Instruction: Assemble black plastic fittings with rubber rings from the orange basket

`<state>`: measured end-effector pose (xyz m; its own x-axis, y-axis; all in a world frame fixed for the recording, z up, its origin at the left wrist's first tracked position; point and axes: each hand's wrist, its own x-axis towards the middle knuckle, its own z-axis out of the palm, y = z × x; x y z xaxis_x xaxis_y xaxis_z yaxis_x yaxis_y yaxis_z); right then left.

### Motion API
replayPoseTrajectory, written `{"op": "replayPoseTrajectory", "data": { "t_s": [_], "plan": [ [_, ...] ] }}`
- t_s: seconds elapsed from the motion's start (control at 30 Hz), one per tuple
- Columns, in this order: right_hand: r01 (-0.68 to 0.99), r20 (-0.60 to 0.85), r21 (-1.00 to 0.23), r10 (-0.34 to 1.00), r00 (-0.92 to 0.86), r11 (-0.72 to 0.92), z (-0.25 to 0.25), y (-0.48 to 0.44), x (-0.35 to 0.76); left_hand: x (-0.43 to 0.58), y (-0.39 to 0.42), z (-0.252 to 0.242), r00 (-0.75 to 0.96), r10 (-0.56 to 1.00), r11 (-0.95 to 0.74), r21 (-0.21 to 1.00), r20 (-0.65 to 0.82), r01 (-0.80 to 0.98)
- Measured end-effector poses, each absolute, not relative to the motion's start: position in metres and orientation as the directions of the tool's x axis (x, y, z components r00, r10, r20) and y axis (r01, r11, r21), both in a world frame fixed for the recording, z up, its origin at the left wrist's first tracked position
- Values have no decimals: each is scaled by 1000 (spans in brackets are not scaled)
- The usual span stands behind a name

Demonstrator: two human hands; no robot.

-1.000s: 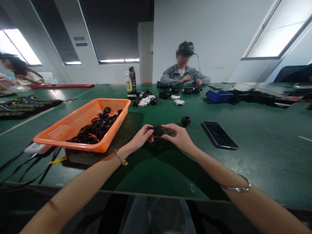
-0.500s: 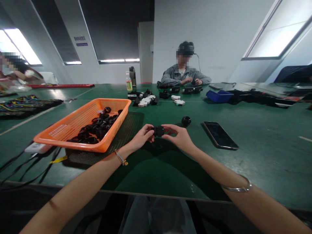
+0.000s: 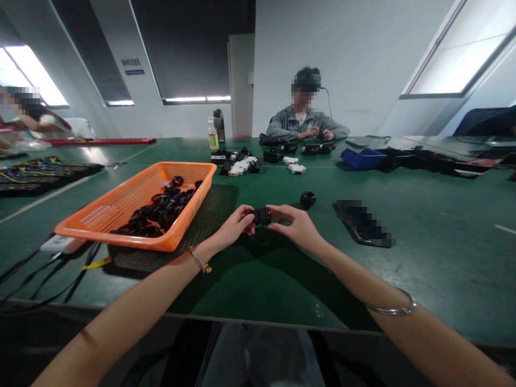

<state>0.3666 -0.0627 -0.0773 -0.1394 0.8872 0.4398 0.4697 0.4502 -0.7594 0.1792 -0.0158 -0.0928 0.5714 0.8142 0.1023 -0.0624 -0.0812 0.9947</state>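
Workshop: green worktable [image 3: 435, 226], parts basket [image 3: 188, 215], co-worker [image 3: 284, 124] opposite.

We look over a green bench [image 3: 443, 226], its surface faintly glossy. Setting a clock at its middle, twelve straight ahead, we see an orange basket [image 3: 169, 241] between nine and ten, a black round part [image 3: 308, 200] at two and a dark phone [image 3: 358, 220], blurred, at three. Farther off we have jumbled black-and-white pieces [image 3: 242, 166] just before twelve, a labelled bottle [image 3: 213, 140] near eleven and a blue tray [image 3: 363, 159] towards two.
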Motion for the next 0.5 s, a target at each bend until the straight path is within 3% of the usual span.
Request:
{"op": "replayPoseTrajectory", "data": {
  "t_s": [0.17,0.5],
  "plan": [
    [457,486,-744,864,-131,487,-80,-61,366,180,-15,-93,573,812,-93,994,112,-62],
    [483,425,-766,898,-116,425,-77,-63,365,180,-15,-92,570,812,-101,992,127,-76]
  ]
}}
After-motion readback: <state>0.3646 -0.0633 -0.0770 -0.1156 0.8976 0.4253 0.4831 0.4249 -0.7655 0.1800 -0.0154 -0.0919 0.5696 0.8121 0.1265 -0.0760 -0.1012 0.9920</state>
